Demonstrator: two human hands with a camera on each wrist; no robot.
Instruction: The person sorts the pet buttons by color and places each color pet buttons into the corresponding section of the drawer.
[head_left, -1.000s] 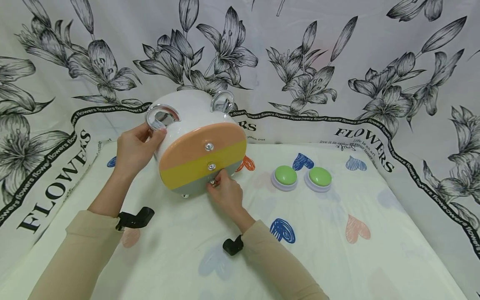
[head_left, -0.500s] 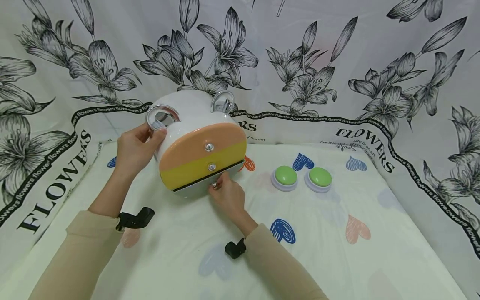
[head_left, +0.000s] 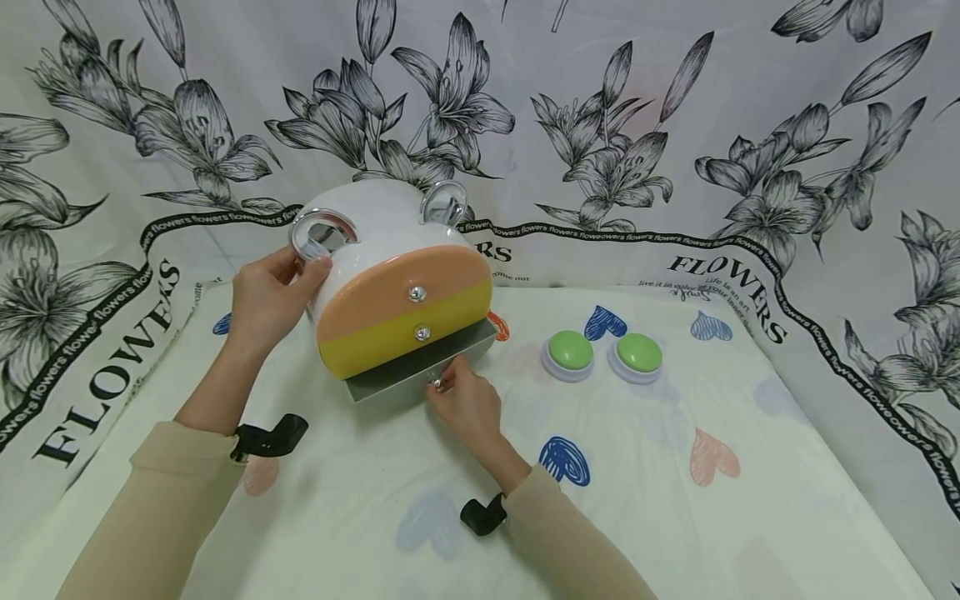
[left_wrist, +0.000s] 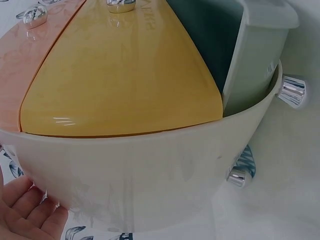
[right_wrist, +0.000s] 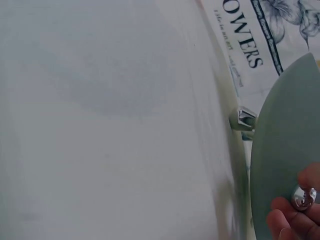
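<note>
A rounded white drawer cabinet point(head_left: 375, 212) with two chrome ears stands tilted in the head view. Its front has an orange drawer point(head_left: 375, 287), a yellow drawer point(head_left: 375, 348) and a grey-green bottom drawer point(head_left: 397, 385), which is pulled partway out. My left hand point(head_left: 270, 300) holds the cabinet's left side by the chrome ear point(head_left: 324, 233); in the left wrist view its fingers point(left_wrist: 42, 212) lie against the white shell. With my right hand point(head_left: 468, 404) I pinch the bottom drawer's chrome knob point(right_wrist: 303, 197). The visible part of the drawer's inside looks dark and bare.
Two green push buttons point(head_left: 571, 350) on white bases sit side by side to the right of the cabinet. A heart-print cloth point(head_left: 637, 517) covers the table. Behind it hangs a flower-print curtain point(head_left: 525, 167). Short chrome feet point(left_wrist: 292, 91) stick out under the cabinet.
The bottom drawer has slid out from flush towards me, its knob held in my right hand, which moved down and slightly right. My left hand and the cabinet stay in place.
</note>
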